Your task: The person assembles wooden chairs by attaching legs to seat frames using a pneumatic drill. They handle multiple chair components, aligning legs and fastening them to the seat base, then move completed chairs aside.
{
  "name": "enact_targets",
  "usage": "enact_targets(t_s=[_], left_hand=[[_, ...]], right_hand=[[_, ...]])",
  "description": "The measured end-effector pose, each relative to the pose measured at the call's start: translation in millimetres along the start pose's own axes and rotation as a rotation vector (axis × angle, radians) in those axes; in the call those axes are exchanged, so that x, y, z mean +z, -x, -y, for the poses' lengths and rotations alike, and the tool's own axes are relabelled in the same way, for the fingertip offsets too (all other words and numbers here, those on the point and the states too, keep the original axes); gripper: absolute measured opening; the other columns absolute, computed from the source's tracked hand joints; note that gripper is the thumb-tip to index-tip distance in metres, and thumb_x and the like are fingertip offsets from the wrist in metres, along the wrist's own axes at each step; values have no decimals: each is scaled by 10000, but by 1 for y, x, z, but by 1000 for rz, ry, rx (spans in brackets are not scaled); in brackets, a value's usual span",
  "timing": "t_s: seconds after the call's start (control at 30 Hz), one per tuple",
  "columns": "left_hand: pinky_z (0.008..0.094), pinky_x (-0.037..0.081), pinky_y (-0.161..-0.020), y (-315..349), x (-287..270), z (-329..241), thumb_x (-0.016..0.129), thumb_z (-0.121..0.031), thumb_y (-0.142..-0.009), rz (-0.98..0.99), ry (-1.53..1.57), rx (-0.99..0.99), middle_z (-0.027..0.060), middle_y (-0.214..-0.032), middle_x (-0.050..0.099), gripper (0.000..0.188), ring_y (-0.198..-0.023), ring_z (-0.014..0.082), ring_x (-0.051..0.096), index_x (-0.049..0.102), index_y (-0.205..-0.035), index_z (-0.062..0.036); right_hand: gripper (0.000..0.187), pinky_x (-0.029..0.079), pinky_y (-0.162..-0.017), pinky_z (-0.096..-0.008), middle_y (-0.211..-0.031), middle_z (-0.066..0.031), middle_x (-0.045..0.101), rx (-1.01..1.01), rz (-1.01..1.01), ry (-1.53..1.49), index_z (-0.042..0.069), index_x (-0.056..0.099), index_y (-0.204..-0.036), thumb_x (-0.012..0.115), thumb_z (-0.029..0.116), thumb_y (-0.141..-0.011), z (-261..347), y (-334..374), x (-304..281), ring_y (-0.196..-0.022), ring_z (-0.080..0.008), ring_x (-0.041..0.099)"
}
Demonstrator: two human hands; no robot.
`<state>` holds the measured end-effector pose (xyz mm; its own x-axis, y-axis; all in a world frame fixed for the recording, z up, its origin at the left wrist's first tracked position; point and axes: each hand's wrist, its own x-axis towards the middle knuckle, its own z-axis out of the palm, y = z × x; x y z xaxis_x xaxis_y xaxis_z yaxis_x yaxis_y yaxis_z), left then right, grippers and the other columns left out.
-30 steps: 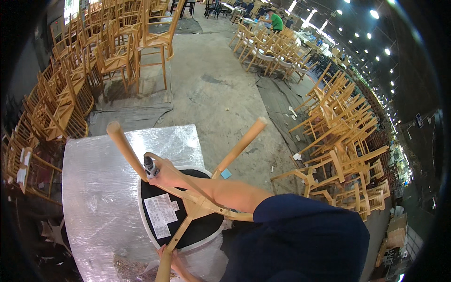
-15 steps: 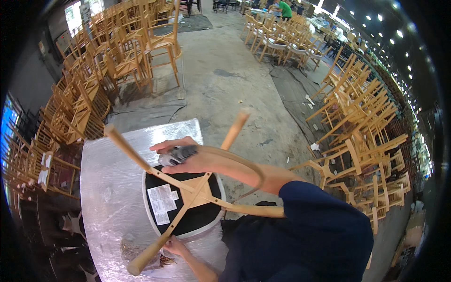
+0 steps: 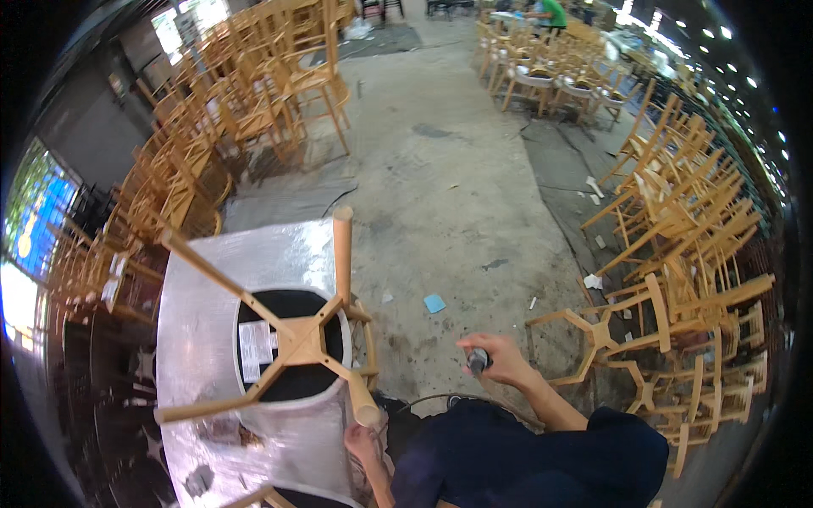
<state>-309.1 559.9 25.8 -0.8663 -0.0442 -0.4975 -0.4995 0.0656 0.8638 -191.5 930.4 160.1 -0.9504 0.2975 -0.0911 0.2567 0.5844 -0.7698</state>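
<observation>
An upturned wooden chair (image 3: 302, 340) lies on a plastic-wrapped table (image 3: 199, 279), its splayed legs pointing up and its dark seat underside carrying white labels. My left hand (image 3: 362, 444) is closed just below the end of the near right leg (image 3: 362, 405); what its fingers hold, if anything, is hidden. Off to the right, over the floor and apart from the chair, my right hand (image 3: 501, 359) grips a dark grey hand-held power tool (image 3: 478, 361). A thin hose (image 3: 440, 395) curves below that hand.
Small brown screws (image 3: 249, 437) lie in plastic on the table. Part of another chair (image 3: 269, 498) shows at the bottom edge. Stacked wooden chairs stand left (image 3: 182, 182) and right (image 3: 669, 296). A blue square (image 3: 434, 302) lies on the concrete floor (image 3: 440, 195).
My right hand has moved right with the power tool, off the chair. The chair has turned and shifted left. My left hand has moved right, away from the seat's near edge.
</observation>
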Motion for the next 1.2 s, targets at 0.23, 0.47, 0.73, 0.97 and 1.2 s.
enact_targets(t_s=[0.23,0.47,0.73,0.97,1.2], left_hand=[[416,562,-1107,91,44,5,974,-121,-816,393,-676,520,152,-1445,702,670,-1321,250,694,709,-1429,-77],[408,553,-1110,139,27,30,896,-81,-859,397,278,248,95,-1419,697,635,-1321,242,691,646,-1438,-14],[611,398,-1270,38,-135,-34,657,-19,-947,-457,-1341,581,206,-1426,734,409,-1464,389,611,791,-1318,-127],[543,370,-1323,-42,-128,-94,972,-132,-685,-78,-1346,353,247,-1602,604,888,-1554,397,514,674,-1520,-98],[453,535,-1099,-90,34,-86,974,-54,-676,713,-544,679,164,-1377,739,691,-1286,373,692,746,-1327,-93]], right_hand=[[784,520,-1188,-505,-1690,-209,528,-373,581,-39,298,738,-1503,992,279,-762,-36,39,71,-1458,-439,599],[841,346,-1317,-640,-1799,-247,343,-669,620,-256,234,653,-1602,965,435,-847,56,37,131,-1600,-557,380],[762,517,-1223,-476,-1589,-210,638,-72,751,-352,87,612,-1612,916,113,-914,-21,-7,117,-1463,-386,625],[358,659,-825,-336,-1142,-155,796,615,38,-616,-21,724,-1288,840,-7,-949,-128,43,50,-991,-220,814],[175,626,-665,-324,-961,-95,778,1049,-299,-708,-21,743,-1177,788,51,-1024,-155,169,101,-809,-211,804]])
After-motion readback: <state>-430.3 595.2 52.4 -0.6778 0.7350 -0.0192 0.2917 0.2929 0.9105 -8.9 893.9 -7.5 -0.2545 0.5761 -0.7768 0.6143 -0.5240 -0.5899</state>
